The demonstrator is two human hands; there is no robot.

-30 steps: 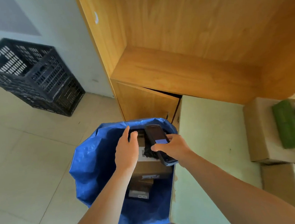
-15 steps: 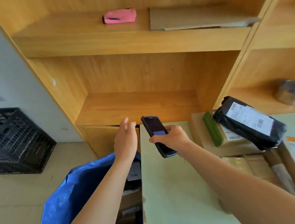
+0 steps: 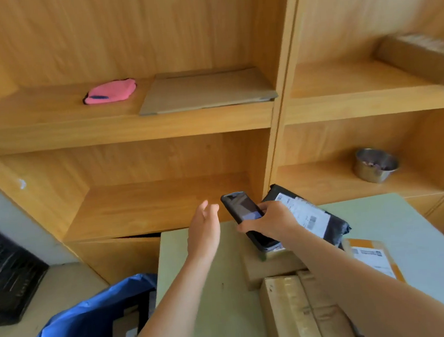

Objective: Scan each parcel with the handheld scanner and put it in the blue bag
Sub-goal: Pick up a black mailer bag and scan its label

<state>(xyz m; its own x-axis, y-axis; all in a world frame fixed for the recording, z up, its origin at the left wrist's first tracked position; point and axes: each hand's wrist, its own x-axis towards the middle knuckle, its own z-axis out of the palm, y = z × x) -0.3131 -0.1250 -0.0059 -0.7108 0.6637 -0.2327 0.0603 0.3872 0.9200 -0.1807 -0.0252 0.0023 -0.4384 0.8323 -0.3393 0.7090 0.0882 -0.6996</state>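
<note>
Right hand (image 3: 269, 221) has its grip wrapped round the scanner (image 3: 248, 219), left hand (image 3: 204, 229) empty with fingers spread, and just behind the scanner lies the black parcel (image 3: 326, 221) — looks soft, light, slippery; pinch an edge.

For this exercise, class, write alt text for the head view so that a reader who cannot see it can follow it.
A person's right hand holds a handheld scanner over a black parcel on a pale table, while the empty left hand reaches forward, open. A blue bag holding boxes stands lower left; wooden shelves fill the background.
</note>
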